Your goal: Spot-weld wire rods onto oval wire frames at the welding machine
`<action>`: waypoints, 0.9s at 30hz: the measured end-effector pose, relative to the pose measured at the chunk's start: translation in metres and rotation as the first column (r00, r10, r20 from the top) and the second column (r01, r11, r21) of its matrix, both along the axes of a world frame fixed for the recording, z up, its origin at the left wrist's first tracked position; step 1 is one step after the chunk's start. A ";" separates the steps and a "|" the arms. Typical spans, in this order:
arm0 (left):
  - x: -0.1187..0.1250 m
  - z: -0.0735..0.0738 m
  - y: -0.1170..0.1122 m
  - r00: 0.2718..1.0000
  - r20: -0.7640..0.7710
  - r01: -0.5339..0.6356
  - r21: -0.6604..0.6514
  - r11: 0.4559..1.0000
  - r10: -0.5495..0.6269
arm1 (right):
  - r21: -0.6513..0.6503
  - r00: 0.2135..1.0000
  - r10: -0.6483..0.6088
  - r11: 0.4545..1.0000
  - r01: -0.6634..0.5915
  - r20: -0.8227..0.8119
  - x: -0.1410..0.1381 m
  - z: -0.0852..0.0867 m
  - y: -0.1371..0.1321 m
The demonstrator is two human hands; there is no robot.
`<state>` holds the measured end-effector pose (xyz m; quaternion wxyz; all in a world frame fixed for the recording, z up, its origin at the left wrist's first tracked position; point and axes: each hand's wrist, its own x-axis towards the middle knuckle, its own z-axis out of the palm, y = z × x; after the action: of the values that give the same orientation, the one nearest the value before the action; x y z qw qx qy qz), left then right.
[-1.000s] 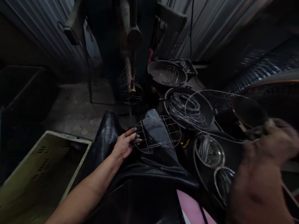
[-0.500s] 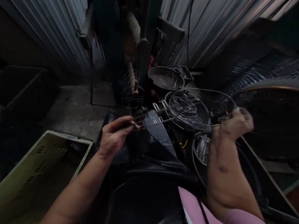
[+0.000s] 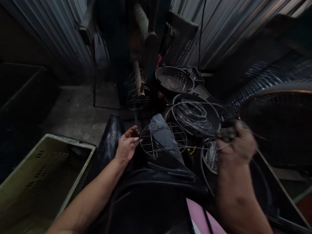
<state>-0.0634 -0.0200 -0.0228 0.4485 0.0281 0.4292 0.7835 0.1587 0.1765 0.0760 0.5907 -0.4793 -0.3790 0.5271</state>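
My left hand pinches the left rim of a round wire grid, holding it flat over my black-aproned lap. My right hand is closed on a dark tool and on a large thin wire ring that runs left from my fist toward the grid. The ring's far side loops over a dark pan of coiled wire. A patch of grey cloth shows through the grid.
A pale slotted crate sits at lower left. A second pan with a wire basket stands behind. Bowls of short wires lie by my right wrist. Corrugated metal walls and a machine post stand ahead; a large dark fan guard is on the right.
My left hand has lowered and turned the grid from edge-on back to flat. My right hand has come down and toward me with the wire ring.
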 end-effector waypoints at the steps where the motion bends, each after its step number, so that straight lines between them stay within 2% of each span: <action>1: -0.001 -0.003 0.003 0.998 0.070 0.007 -0.025 1.000 -0.005 | -0.035 0.994 0.105 0.994 -0.106 -0.036 -0.009 -0.011 -0.004; 3: -0.002 -0.009 0.006 0.981 0.168 0.107 -0.069 0.992 -0.094 | -0.058 0.962 0.258 0.963 -0.264 -0.092 -0.026 -0.033 -0.012; 4: -0.003 -0.012 0.007 0.968 0.202 0.170 -0.079 0.982 -0.151 | -0.069 0.955 0.279 0.956 -0.286 -0.096 -0.033 -0.044 -0.015; 6: -0.004 -0.015 0.007 0.937 0.248 0.272 -0.082 0.959 -0.245 | -0.083 0.962 0.262 0.960 -0.268 -0.072 -0.042 -0.061 -0.016; 9: -0.004 -0.013 0.006 0.910 0.272 0.344 -0.079 0.936 -0.312 | -0.107 0.967 0.253 0.962 -0.252 -0.009 -0.046 -0.074 -0.012; 12: -0.002 -0.009 0.004 0.910 0.239 0.366 -0.082 0.927 -0.338 | -0.100 0.973 0.225 0.970 -0.220 0.048 -0.045 -0.075 -0.006; 15: -0.001 -0.006 0.004 0.915 0.204 0.369 -0.072 0.927 -0.349 | -0.115 0.972 0.234 0.966 -0.231 0.018 -0.043 -0.071 -0.004; 20: -0.003 -0.005 0.005 0.877 0.297 0.395 0.006 0.919 -0.379 | -0.124 0.966 0.259 0.958 -0.260 -0.028 -0.043 -0.063 -0.006; 23: -0.004 -0.004 0.004 0.855 0.336 0.403 0.048 0.914 -0.394 | -0.124 0.968 0.247 0.963 -0.241 0.033 -0.048 -0.063 -0.011; 27: -0.002 -0.003 0.002 0.888 0.248 0.393 0.024 0.919 -0.386 | -0.063 0.971 0.177 0.984 -0.169 0.159 -0.055 -0.069 -0.016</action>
<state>-0.0654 -0.0185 -0.0257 0.6469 0.0093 0.3656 0.6692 0.1040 0.1603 0.0067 0.4975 -0.5006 -0.4536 0.5442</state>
